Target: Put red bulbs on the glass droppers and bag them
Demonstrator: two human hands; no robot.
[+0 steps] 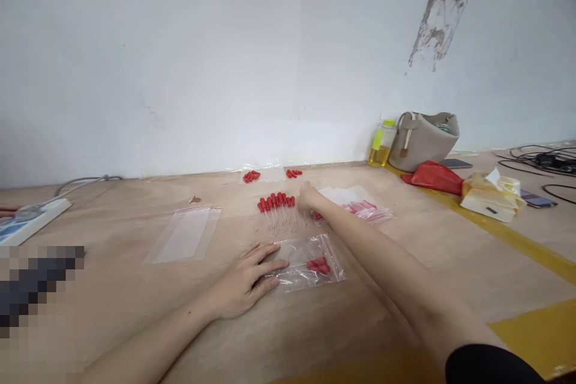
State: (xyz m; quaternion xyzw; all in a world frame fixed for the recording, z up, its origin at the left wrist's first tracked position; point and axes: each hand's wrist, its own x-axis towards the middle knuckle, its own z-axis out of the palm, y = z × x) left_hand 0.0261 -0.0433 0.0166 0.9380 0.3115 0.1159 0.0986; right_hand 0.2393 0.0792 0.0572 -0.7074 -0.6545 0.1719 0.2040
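Note:
My left hand (252, 276) lies with its fingers spread, the fingertips on the left end of a clear zip bag (297, 282). Several red rubber bulbs (318, 264) are in that bag, near its zip end. Beyond it, glass droppers (278, 203) with red bulbs lie in a row, thin stems toward me. My right hand (307, 199) reaches to the row's right end, its fingers curled downward. Its fingertips are blurred, and what they pinch cannot be made out. Just right of it is a pile of filled bags (366, 210) with red pieces showing through.
Flat zip bags (184, 234) lie on the left. Loose red bulbs (252, 176) rest on plastic near the wall. A power strip (40, 219) is at far left. At right stand a bottle (380, 147), a grey bag (423, 141), a red packet (434, 180) and a tissue pack (490, 195).

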